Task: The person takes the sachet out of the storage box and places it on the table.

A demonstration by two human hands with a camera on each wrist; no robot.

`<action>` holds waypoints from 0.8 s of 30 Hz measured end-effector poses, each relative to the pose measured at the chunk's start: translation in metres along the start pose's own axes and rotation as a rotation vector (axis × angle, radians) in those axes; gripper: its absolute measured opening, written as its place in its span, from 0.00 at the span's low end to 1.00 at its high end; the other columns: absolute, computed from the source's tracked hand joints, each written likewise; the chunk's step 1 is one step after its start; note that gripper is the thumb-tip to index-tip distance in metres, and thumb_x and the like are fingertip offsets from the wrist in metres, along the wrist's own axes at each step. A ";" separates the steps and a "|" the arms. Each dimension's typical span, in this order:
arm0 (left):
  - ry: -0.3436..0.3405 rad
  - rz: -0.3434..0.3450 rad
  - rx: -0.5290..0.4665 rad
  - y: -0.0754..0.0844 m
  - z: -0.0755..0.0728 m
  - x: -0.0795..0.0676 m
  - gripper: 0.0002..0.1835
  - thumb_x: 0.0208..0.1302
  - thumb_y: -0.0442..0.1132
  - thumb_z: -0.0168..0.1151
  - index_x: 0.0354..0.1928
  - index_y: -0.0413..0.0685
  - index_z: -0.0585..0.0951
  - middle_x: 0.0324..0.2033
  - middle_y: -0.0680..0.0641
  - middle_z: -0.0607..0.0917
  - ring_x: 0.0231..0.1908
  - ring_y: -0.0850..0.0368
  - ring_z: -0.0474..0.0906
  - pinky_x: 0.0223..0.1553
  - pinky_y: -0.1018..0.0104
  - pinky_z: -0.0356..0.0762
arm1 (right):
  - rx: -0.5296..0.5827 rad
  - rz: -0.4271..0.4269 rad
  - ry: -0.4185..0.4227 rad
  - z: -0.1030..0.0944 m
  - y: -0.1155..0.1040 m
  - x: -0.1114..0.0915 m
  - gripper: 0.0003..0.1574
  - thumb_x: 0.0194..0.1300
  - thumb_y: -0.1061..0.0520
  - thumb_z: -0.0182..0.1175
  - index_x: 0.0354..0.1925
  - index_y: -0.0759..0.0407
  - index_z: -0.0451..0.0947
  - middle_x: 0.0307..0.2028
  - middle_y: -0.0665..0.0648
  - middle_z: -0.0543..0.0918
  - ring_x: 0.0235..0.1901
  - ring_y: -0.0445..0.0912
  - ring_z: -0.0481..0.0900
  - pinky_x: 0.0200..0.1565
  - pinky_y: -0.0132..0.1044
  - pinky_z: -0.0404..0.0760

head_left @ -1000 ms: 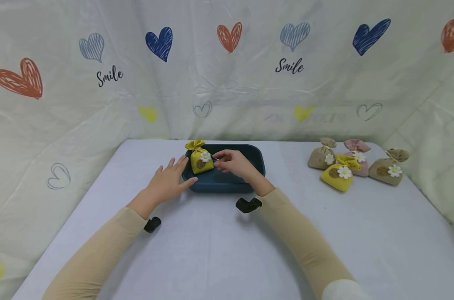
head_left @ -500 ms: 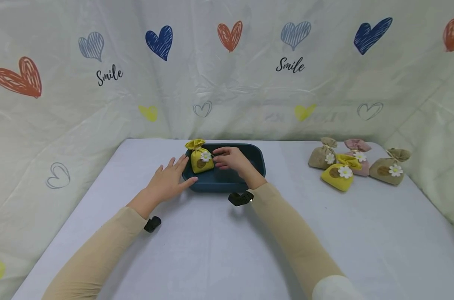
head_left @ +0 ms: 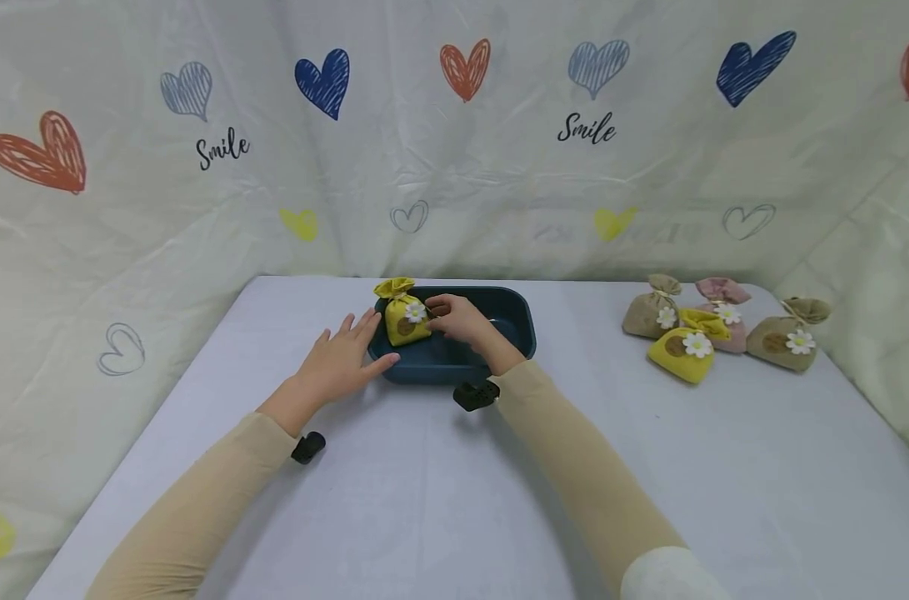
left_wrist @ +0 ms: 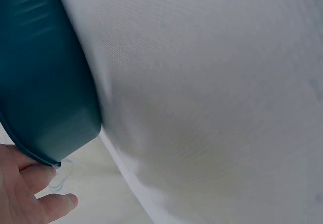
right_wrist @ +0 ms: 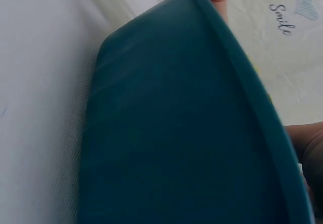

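A yellow drawstring pouch [head_left: 418, 335] with a white flower and a brown patch stands upright in the left end of a dark teal tray [head_left: 439, 376]. My left hand [head_left: 336, 363] lies at the tray's left end with fingers spread straight. In the left wrist view, fingers of that left hand [left_wrist: 22, 191] touch the rim of the tray [left_wrist: 50, 77]. My right hand [head_left: 465, 323] reaches over the tray, its fingers loosely bent beside the pouch's flower. The tray's wall [right_wrist: 171, 113] hides most of the right hand in the right wrist view.
At the back right of the white table [head_left: 394, 492] sit a beige pouch [head_left: 644, 318], a pink pouch [head_left: 735, 336], another yellow pouch [head_left: 677, 363] and a brownish pouch [head_left: 771, 329]. A printed curtain [head_left: 499, 183] hangs directly behind the table.
My right forearm has shifted left, and its fingers lifted slightly, then came back near the pouch's flower. The left hand, tray and pouch hold their places; the view has shifted slightly.
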State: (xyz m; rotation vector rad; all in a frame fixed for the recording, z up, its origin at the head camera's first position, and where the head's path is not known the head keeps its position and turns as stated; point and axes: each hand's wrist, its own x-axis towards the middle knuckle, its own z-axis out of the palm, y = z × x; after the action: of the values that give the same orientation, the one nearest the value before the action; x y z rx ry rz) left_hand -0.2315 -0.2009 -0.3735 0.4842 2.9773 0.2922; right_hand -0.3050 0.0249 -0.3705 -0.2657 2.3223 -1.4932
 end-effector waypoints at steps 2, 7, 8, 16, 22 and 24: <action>0.003 -0.001 0.002 0.000 0.000 0.000 0.49 0.75 0.70 0.44 0.83 0.44 0.47 0.81 0.43 0.48 0.78 0.34 0.44 0.72 0.30 0.45 | -0.014 -0.015 -0.011 0.002 -0.001 0.000 0.32 0.75 0.63 0.60 0.73 0.61 0.68 0.70 0.65 0.71 0.66 0.56 0.73 0.61 0.49 0.77; 0.010 0.004 0.003 -0.001 0.001 0.000 0.49 0.75 0.70 0.44 0.83 0.44 0.47 0.81 0.43 0.48 0.78 0.34 0.45 0.71 0.29 0.46 | -0.036 -0.030 -0.027 0.004 -0.003 0.004 0.35 0.74 0.65 0.60 0.75 0.59 0.66 0.71 0.65 0.70 0.68 0.56 0.70 0.59 0.50 0.77; 0.008 0.004 0.001 -0.001 0.001 0.000 0.49 0.75 0.70 0.44 0.83 0.44 0.47 0.81 0.43 0.48 0.78 0.34 0.45 0.71 0.29 0.45 | -0.045 -0.030 -0.028 0.005 -0.003 0.005 0.35 0.74 0.65 0.60 0.75 0.59 0.66 0.71 0.65 0.70 0.68 0.56 0.70 0.59 0.49 0.77; -0.001 0.001 -0.005 0.000 0.001 0.001 0.49 0.75 0.70 0.45 0.83 0.43 0.47 0.81 0.43 0.47 0.78 0.34 0.44 0.71 0.29 0.45 | -0.051 -0.019 -0.041 0.005 -0.005 0.015 0.37 0.73 0.66 0.60 0.76 0.59 0.64 0.71 0.66 0.69 0.67 0.57 0.71 0.58 0.51 0.78; 0.004 0.005 -0.002 0.000 0.000 0.000 0.50 0.75 0.70 0.45 0.82 0.43 0.47 0.81 0.43 0.47 0.78 0.34 0.44 0.71 0.29 0.45 | -0.050 -0.009 -0.053 0.005 -0.004 0.019 0.36 0.73 0.67 0.61 0.75 0.58 0.67 0.68 0.66 0.73 0.63 0.57 0.74 0.56 0.50 0.80; 0.001 0.003 -0.005 0.000 0.000 0.000 0.50 0.75 0.70 0.45 0.82 0.43 0.47 0.81 0.43 0.47 0.78 0.34 0.44 0.71 0.29 0.45 | -0.052 0.000 -0.058 0.005 -0.003 0.019 0.34 0.72 0.67 0.61 0.74 0.59 0.68 0.66 0.66 0.74 0.62 0.57 0.76 0.55 0.50 0.81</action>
State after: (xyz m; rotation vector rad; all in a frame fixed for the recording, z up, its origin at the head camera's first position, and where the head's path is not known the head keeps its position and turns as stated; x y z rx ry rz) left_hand -0.2316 -0.2011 -0.3733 0.4880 2.9767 0.3006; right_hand -0.3205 0.0132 -0.3730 -0.3187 2.3181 -1.4077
